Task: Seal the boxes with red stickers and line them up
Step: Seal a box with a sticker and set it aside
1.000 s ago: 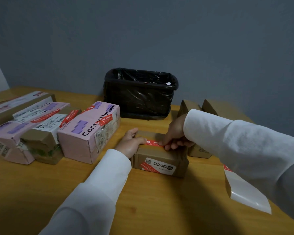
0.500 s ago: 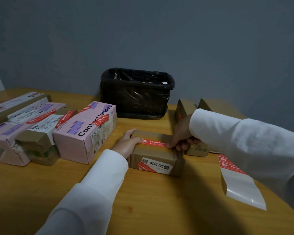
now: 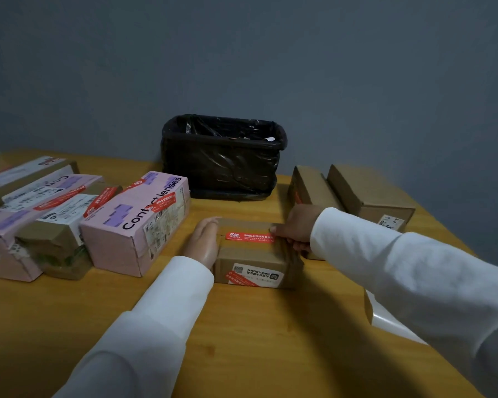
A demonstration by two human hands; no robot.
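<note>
While sealing goes on, from the head view: red sticker (image 3: 249, 237) laid across small brown box (image 3: 253, 254) mid-table, left hand (image 3: 203, 244) flat against its side, right hand (image 3: 295, 229) curled over its far end. Sealed boxes (image 3: 133, 222) lined up left; two brown boxes (image 3: 354, 191) right, apparently unsealed. Wooden table (image 3: 256, 334), black-lined bin (image 3: 223, 156), grey wall.

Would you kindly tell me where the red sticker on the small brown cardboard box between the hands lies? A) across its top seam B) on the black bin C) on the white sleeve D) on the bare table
A: the red sticker lies flat across the top seam of the small brown cardboard box.
</note>
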